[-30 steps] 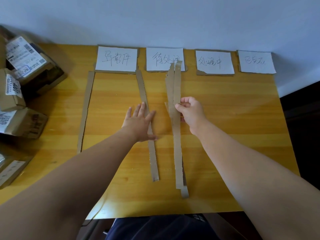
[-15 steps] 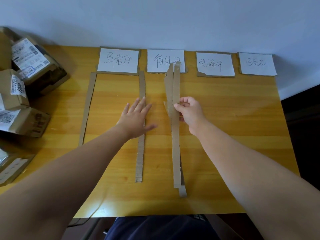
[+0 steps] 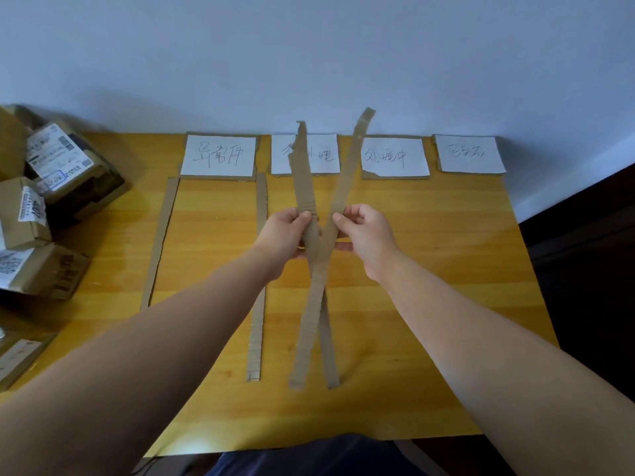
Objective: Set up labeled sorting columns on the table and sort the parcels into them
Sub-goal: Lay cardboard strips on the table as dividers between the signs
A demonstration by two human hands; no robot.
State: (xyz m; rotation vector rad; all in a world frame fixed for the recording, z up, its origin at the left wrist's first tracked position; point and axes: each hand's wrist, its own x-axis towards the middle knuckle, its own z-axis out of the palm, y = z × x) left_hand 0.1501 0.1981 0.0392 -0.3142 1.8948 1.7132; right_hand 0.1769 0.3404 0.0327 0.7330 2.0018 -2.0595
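One head-worn camera (wide-angle, the only view) looks down and forward across the table (image 3: 446, 255) from close above its near edge.

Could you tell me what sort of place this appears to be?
Probably an improvised parcel-sorting spot in a home or small office: a yellow wooden table against a bare pale wall, brown cardboard parcels with shipping labels piled left, four white handwritten paper labels.

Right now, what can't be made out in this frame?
Head view:
1. Second label: its left characters hidden by the held strip in the left hand.
2. Parcels: cut off by the left edge; print too small.
3. Laid strip: middle hidden by the left forearm.
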